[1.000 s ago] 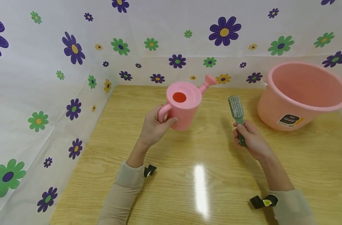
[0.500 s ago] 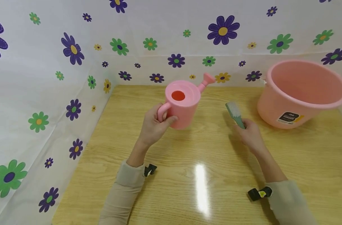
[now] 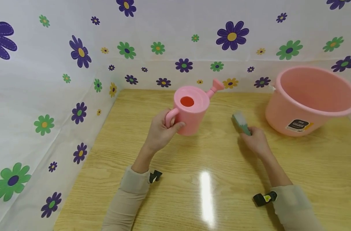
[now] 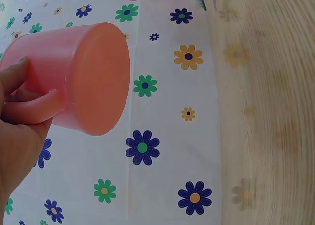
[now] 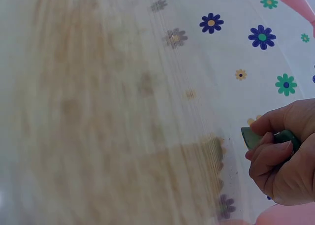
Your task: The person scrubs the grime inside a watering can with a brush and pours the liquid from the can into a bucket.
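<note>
My left hand (image 3: 159,133) grips the loop handle of a pink toy watering can (image 3: 191,120), its thumb pressed against the can's side. The can is held above the table, its sprinkler spout (image 3: 217,86) pointing right and away. In the left wrist view, the can's round base (image 4: 101,80) faces the camera. On the right, my right hand (image 3: 257,141) holds a green brush (image 3: 240,121) with pale bristles by its handle, low over the table. Its head points away to the left. In the right wrist view, curled fingers (image 5: 270,161) wrap the green handle (image 5: 288,139).
A large pink bucket (image 3: 279,112) with a black label stands at the back right, close to my right hand. The wooden table (image 3: 175,179) meets white flower-patterned sheets (image 3: 164,25) behind and at the left. Black straps (image 3: 265,199) sit at both wrists.
My right hand has turned over and tilted the brush, whose bristles faced me before, and its head has moved lower and nearer. The left hand keeps the watering can in nearly the same place.
</note>
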`<state>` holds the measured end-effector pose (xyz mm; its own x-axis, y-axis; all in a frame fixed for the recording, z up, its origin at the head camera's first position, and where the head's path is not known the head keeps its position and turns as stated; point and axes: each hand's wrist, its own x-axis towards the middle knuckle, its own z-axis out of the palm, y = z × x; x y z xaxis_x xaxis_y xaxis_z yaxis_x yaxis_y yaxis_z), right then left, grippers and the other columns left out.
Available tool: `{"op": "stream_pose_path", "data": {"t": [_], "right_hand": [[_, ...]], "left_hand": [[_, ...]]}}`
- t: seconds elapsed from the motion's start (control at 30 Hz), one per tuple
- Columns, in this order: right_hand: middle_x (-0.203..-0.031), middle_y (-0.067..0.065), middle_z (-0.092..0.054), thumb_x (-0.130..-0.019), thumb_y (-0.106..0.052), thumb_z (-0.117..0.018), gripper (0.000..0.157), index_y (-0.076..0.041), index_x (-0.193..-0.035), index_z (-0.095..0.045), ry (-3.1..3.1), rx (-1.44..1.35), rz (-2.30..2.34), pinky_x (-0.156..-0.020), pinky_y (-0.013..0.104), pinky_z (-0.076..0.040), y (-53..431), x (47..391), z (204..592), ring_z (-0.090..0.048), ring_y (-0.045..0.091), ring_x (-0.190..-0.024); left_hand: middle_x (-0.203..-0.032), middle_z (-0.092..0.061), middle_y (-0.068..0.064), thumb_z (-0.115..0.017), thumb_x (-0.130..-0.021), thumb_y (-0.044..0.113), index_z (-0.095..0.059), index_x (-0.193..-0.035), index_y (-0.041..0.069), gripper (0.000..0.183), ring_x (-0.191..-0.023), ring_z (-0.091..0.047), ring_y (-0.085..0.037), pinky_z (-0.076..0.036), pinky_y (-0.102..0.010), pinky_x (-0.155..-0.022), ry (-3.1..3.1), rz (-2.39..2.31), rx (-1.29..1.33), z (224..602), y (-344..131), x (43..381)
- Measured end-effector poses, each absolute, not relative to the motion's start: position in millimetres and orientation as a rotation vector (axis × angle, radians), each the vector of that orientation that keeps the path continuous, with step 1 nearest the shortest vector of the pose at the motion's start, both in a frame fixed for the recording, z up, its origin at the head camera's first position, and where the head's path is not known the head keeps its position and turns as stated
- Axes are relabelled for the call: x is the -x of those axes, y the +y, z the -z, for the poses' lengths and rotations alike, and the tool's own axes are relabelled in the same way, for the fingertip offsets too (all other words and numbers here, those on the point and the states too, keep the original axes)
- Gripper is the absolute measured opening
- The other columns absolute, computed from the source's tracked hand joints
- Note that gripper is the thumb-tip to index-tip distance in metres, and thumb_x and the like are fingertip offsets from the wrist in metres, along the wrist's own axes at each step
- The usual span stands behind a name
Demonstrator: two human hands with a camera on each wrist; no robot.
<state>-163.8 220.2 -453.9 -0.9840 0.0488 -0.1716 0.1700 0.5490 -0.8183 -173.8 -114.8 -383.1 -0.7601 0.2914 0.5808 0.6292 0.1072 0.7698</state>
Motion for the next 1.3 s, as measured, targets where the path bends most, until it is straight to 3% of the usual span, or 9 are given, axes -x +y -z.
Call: {"op": "stream_pose_path", "data": {"t": [0.13,0.23,0.33,0.43,0.6,0.73,0.87,1.1,1.3], "right_hand": [[-0.115,0.029,-0.058,-0.091,-0.015,-0.056,0.056,0.018,-0.134,-0.046,2.624,-0.207,1.358,-0.075,0.034,-0.048,220.4,164.1,455.8,-0.054,0.031,-0.095],[-0.127,0.034,-0.051,-0.091,-0.017,-0.058,0.066,0.017,-0.142,-0.034,2.583,-0.224,1.363,-0.08,0.034,-0.049,220.6,164.5,457.3,-0.053,0.033,-0.105],[-0.122,0.03,-0.051,-0.091,-0.019,-0.06,0.072,0.014,-0.146,-0.026,2.573,-0.225,1.373,-0.071,0.027,-0.049,220.8,163.4,458.7,-0.055,0.031,-0.099],[-0.119,0.029,-0.051,-0.088,-0.016,-0.064,0.076,0.011,-0.146,-0.023,2.586,-0.198,1.384,-0.065,0.029,-0.053,219.3,161.5,458.7,-0.058,0.031,-0.094],[-0.11,0.027,-0.053,-0.083,-0.01,-0.066,0.073,0.01,-0.14,-0.026,2.692,-0.129,1.316,-0.057,0.032,-0.053,214.4,159.4,456.9,-0.061,0.028,-0.079],[-0.09,0.019,-0.06,-0.084,-0.014,-0.066,0.069,0.008,-0.138,-0.029,2.829,-0.097,1.087,-0.056,0.031,-0.045,210.8,158.8,454.9,-0.057,0.024,-0.069],[-0.074,0.011,-0.055,-0.087,-0.021,-0.066,0.066,0.006,-0.137,-0.031,2.875,-0.109,0.909,-0.051,0.032,-0.039,207.8,160.5,453.4,-0.051,0.023,-0.06],[-0.082,0.02,-0.063,-0.09,-0.031,-0.065,0.063,0.006,-0.132,-0.036,2.917,-0.124,0.736,-0.05,0.035,-0.041,203.0,162.5,452.3,-0.057,0.027,-0.063],[-0.078,0.019,-0.063,-0.092,-0.033,-0.062,0.062,0.008,-0.131,-0.037,2.913,-0.118,0.717,-0.049,0.035,-0.042,204.9,161.1,454.6,-0.058,0.024,-0.06]], "left_hand": [[-0.069,-0.035,-0.009,-0.073,-0.081,-0.012,-0.04,-0.076,0.001,0.036,-0.072,-0.042,-0.017,-0.037,-0.024,-0.066,-2.114,1.693,0.909,383.7,-113.6,173.9],[-0.07,-0.035,-0.009,-0.073,-0.081,-0.012,-0.04,-0.077,0.001,0.036,-0.072,-0.042,-0.018,-0.037,-0.024,-0.066,-2.116,1.691,0.915,383.8,-112.7,173.9],[-0.07,-0.035,-0.009,-0.073,-0.081,-0.011,-0.039,-0.077,0.001,0.036,-0.072,-0.043,-0.018,-0.038,-0.024,-0.066,-2.123,1.689,0.914,383.8,-112.5,173.7],[-0.07,-0.034,-0.009,-0.074,-0.081,-0.01,-0.039,-0.076,0.001,0.037,-0.072,-0.042,-0.018,-0.037,-0.024,-0.066,-2.137,1.68,0.906,383.4,-112.9,173.1],[-0.069,-0.033,-0.008,-0.074,-0.081,-0.009,-0.037,-0.075,0.002,0.039,-0.071,-0.041,-0.018,-0.036,-0.025,-0.066,-2.153,1.669,0.895,382.0,-113.2,172.1],[-0.07,-0.034,-0.009,-0.074,-0.082,-0.008,-0.038,-0.075,0.001,0.038,-0.072,-0.042,-0.018,-0.037,-0.025,-0.067,-2.154,1.666,0.895,382.3,-113.1,172.1],[-0.071,-0.036,-0.01,-0.074,-0.082,-0.008,-0.04,-0.076,0.0,0.035,-0.074,-0.043,-0.019,-0.038,-0.025,-0.067,-2.149,1.658,0.894,382.8,-114.0,172.2],[-0.072,-0.036,-0.01,-0.073,-0.083,-0.008,-0.041,-0.079,0.0,0.034,-0.077,-0.046,-0.02,-0.038,-0.025,-0.068,-2.144,1.664,0.9,382.1,-114.5,172.4],[-0.069,-0.035,-0.01,-0.074,-0.082,-0.009,-0.038,-0.075,0.001,0.038,-0.073,-0.043,-0.019,-0.037,-0.024,-0.066,-2.13,1.663,0.916,383.9,-113.0,173.5]]}}
